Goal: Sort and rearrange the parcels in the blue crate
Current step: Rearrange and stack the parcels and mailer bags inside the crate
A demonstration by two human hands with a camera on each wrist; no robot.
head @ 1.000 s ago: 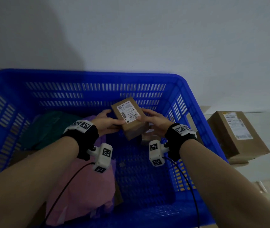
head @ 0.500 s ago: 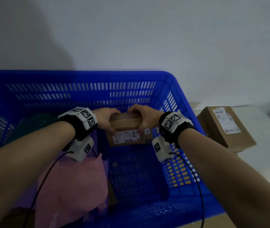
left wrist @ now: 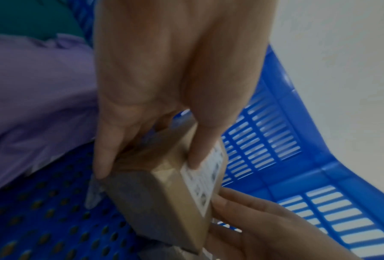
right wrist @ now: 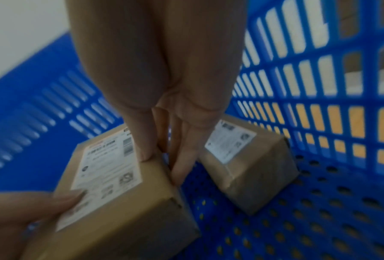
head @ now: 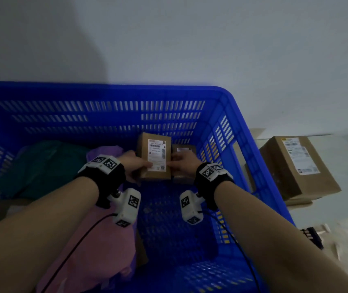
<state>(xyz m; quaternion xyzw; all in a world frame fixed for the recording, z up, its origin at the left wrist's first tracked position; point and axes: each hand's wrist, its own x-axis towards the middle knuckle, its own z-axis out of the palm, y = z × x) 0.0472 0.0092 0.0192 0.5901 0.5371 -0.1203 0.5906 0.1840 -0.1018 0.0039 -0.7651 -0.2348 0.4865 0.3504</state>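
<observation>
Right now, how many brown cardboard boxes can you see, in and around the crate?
3. One held by both hands in the blue crate, a smaller one just right of it, and a larger one outside. Soft bags may hide more.

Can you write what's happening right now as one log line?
step: placing labelled box label-up | hands: left, right both hold it | where: blue crate, far right | beside: smaller box

In front of me is a plain pale wall (head: 211, 39), and a soft dark shadow (head: 37, 39) lies on its left part. The light is dim and bluish. At my right there is a pale surface (head: 346, 166) under the wall.
</observation>
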